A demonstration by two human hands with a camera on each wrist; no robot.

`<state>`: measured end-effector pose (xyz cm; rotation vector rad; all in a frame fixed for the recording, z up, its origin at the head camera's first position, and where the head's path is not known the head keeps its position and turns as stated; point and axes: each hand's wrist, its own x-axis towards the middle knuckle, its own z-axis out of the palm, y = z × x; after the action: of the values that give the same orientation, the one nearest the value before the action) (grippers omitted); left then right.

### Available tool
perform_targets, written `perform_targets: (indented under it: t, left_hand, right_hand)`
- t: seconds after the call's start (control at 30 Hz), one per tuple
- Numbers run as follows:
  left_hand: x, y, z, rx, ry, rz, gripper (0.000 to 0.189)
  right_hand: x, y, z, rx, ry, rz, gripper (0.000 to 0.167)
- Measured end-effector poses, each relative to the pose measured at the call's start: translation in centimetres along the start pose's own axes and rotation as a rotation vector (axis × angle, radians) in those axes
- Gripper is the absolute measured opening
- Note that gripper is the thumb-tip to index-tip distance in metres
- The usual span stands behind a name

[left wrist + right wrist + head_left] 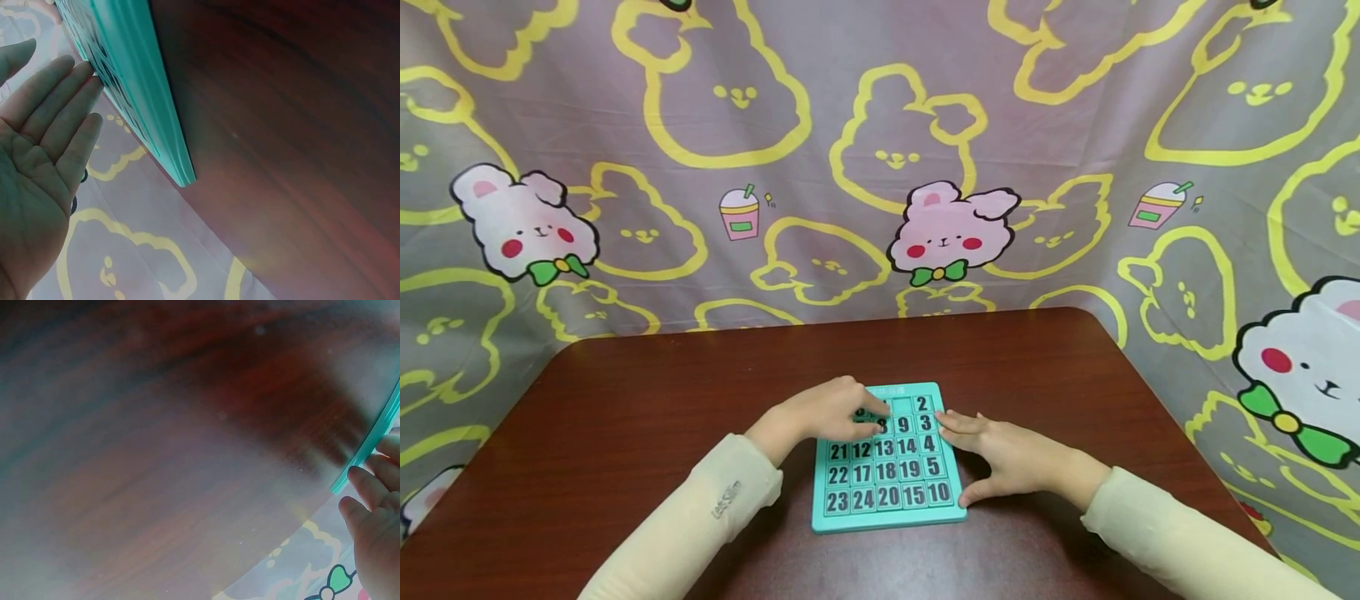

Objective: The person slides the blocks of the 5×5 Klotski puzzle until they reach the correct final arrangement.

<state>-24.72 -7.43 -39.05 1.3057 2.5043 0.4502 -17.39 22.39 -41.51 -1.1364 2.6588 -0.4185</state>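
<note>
A turquoise number sliding puzzle [889, 524] lies flat on the table, its tiles printed with black numbers. An empty slot [901, 405] shows in its top row, left of the 2 tile [922, 404]. My left hand [827, 412] reaches over the upper left part, index fingertip by the top-row tile beside the slot, thumb tip by the 8 tile [883, 427]. That hand covers several tiles. In the left wrist view its fingers [75, 103] are extended. My right hand [1007, 457] rests along the puzzle's right edge, fingertips near the 3 tile and thumb by the lower right corner.
The puzzle stands on a dark reddish-brown wooden table [685, 400] with rounded far corners. Behind and beside the table hangs a grey-pink curtain [820, 183] printed with yellow outlines and cartoon rabbits.
</note>
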Motion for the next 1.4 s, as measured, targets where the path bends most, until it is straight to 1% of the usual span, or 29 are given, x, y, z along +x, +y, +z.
perform_targets:
  t: [0.07,0.27,0.43,0.57,0.8,0.93,1.03,1.1,1.23,1.3,1.4]
  left_hand:
    - [-0.3,-0.1,0.0,-0.014,0.001,-0.005,0.036]
    - [-0.9,-0.2,-0.1,-0.014,0.008,-0.018,0.036]
    - [-1.0,-0.1,-0.2,-0.01,0.012,-0.018,0.037]
    - [-0.9,0.0,-0.3,0.003,0.015,-0.012,0.036]
    - [-0.1,0.2,-0.6,0.033,0.027,0.026,0.036]
    - [0.4,0.6,-0.7,0.043,0.021,0.022,0.036]
    - [1.0,1.0,-0.6,0.039,0.01,0.025,0.036]
    - [1.3,1.2,-0.6,0.042,0.003,0.04,0.036]
    - [2.0,1.7,-0.5,0.056,-0.012,0.073,0.037]
    - [2.3,2.0,-0.5,0.069,-0.02,0.08,0.037]
    - [2.7,2.4,-0.5,0.084,-0.038,0.085,0.038]
  right_hand:
    - [0.0,0.0,0.0,-0.002,0.0,-0.001,0.099]
    - [0.0,0.1,0.1,-0.008,0.008,-0.006,0.099]
    - [0.0,0.1,0.1,-0.006,0.02,-0.015,0.099]
    - [0.0,0.2,0.0,-0.008,0.015,-0.007,0.1]
    - [0.0,0.2,0.0,-0.002,0.011,-0.004,0.099]
    - [0.1,0.1,-0.1,0.006,0.008,-0.003,0.099]
    - [0.0,0.1,-0.1,0.011,0.0,0.006,0.099]
    - [0.0,0.1,-0.1,0.015,-0.005,0.011,0.099]
    - [0.0,0.1,-0.1,0.013,0.002,-0.002,0.099]
    - [0.0,0.2,0.0,0.011,0.011,-0.015,0.099]
    - [-0.1,0.2,0.0,0.013,0.01,-0.012,0.099]
